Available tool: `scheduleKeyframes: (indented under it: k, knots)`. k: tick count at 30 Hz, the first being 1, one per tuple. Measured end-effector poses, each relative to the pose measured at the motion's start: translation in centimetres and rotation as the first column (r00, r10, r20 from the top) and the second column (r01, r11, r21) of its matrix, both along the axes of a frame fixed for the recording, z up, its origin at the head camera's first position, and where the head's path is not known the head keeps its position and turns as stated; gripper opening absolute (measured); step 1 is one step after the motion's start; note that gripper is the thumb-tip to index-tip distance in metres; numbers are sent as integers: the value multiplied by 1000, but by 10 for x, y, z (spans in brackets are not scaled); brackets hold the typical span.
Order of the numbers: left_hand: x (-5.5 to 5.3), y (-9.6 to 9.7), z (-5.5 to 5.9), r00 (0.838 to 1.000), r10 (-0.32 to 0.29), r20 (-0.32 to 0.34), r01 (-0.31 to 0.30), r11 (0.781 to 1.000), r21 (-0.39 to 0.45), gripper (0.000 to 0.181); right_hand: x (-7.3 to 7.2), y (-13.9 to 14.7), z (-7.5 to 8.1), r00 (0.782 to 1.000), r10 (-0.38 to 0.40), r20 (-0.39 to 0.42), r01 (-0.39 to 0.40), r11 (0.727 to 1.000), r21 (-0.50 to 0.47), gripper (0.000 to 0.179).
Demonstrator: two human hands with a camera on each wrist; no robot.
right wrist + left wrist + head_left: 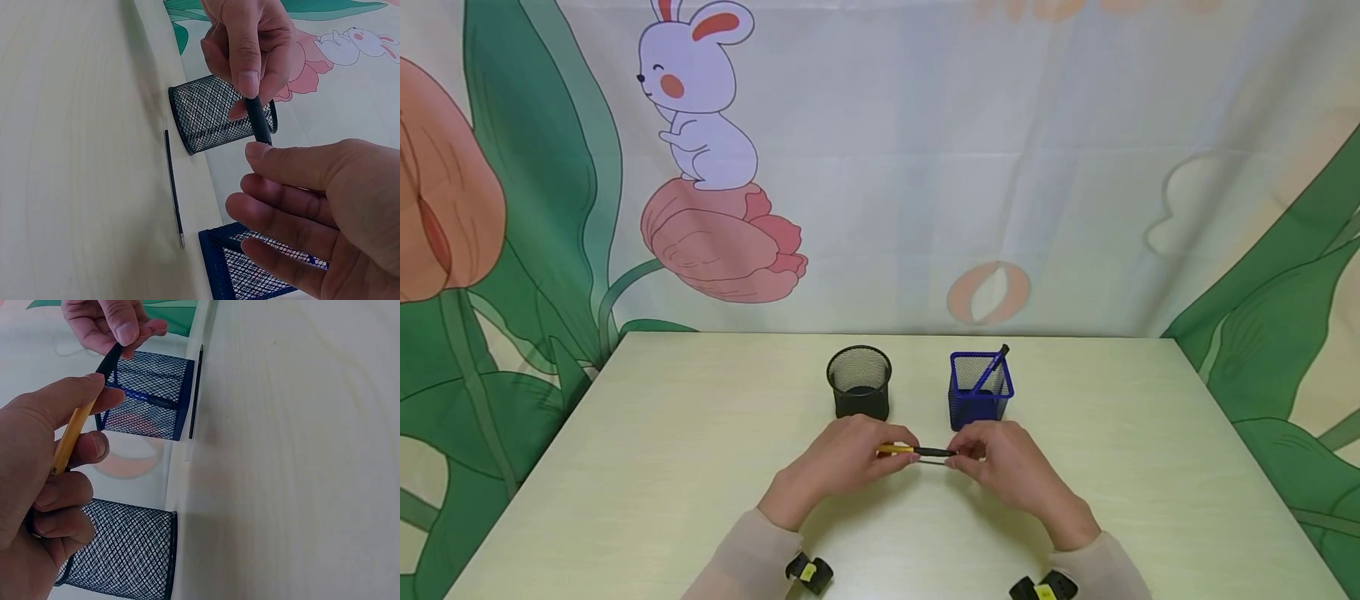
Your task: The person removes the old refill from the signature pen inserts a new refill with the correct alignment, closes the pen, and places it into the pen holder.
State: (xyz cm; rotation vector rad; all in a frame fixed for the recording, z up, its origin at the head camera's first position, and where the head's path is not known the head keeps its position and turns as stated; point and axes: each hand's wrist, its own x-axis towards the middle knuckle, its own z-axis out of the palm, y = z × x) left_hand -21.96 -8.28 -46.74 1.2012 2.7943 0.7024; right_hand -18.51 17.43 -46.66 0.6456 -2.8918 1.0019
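Note:
A pen with a yellow barrel (74, 434) and a black grip section (931, 452) spans the space between both hands. My left hand (853, 457) grips the yellow barrel, its lower fingers curled in the left wrist view. With thumb and forefinger, my right hand (1011, 467) pinches the black end; its other fingers lie loosely bent beneath in the right wrist view. Below the pen, a thin ink refill (172, 181), dark with a clear end and a metal tip, lies on the table.
Behind my left hand stands a round black mesh pen cup (861, 400). A square blue mesh pen holder (976, 408) stands behind my right hand, with a blue pen (990, 369) leaning in it. A printed cloth (880, 167) hangs along the pale table's (625, 467) back edge.

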Motion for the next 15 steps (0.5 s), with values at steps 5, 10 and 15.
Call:
scheduleKeyframes:
  k: [5, 10, 15]
  knots:
    - [0, 0, 1, 1000, -6, 7, 6, 1000, 4, 23, 0, 0, 1, 1000, 4, 7, -4, 1000, 0, 5]
    - [0, 0, 1, 1000, -16, 2, 16, 1000, 4, 24, 0, -1, 2, 1000, 0, 19, 0, 1000, 14, 5]
    - [0, 0, 2, 1000, -20, -6, 20, 1000, 3, 24, 0, -1, 3, 1000, 2, 11, -2, 1000, 19, 5]
